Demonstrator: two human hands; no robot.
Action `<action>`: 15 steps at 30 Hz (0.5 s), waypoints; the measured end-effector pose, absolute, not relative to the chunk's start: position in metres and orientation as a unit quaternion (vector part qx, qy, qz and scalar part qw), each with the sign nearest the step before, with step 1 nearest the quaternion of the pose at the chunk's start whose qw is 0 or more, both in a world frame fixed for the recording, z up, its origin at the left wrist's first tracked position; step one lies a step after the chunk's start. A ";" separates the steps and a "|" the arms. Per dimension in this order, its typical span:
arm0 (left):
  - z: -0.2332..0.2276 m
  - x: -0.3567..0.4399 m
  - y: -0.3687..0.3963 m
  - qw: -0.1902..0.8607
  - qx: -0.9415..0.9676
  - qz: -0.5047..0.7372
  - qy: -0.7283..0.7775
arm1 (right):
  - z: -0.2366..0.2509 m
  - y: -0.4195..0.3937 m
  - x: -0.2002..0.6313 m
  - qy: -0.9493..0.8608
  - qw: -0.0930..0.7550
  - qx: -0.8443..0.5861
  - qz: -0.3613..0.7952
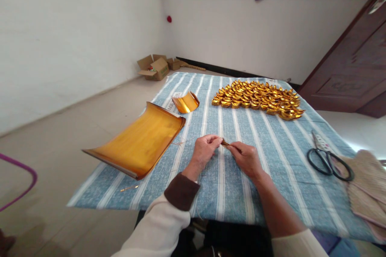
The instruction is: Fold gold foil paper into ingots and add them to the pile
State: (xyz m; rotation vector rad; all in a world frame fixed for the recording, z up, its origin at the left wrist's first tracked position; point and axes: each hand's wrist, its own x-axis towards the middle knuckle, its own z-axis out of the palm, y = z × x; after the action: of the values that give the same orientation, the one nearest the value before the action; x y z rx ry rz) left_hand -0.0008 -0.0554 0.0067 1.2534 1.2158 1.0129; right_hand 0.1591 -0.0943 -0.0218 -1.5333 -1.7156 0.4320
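Observation:
Between my two hands, over the middle of the table, is a small folded piece of gold foil paper (224, 143). My left hand (207, 149) pinches its left end between thumb and fingers. The other end is gripped by my right hand (245, 156), fingers closed; part of the piece is hidden by the fingers. To the left lies a stack of large gold foil sheets (138, 140) with curling edges. Behind it sits a smaller curled stack of gold paper (186, 102). Rows of folded gold paper ingots (256, 98) stand close together at the back right.
A blue-and-white striped cloth (208, 184) covers the table. Black-handled scissors (328, 161) lie at the right, beside a folded tan cloth (368, 188). Beyond the far left corner, an open cardboard box (154, 68) is on the floor. A brown door (346, 60) stands at the right.

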 end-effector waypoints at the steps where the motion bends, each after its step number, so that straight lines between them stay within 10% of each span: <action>1: 0.009 0.000 -0.057 0.553 0.502 0.424 0.512 | -0.021 -0.095 0.157 -0.658 0.408 -0.608 0.178; 15: 0.008 -0.004 -0.059 0.699 0.339 0.417 0.472 | -0.022 -0.095 0.137 -0.533 0.507 -0.606 0.304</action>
State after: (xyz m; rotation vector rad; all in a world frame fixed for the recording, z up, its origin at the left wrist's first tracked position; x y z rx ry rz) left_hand -0.0040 -0.0589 0.0077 0.7561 1.0516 0.9290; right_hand 0.1375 -0.0946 -0.0221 -1.4616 -1.2845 0.7330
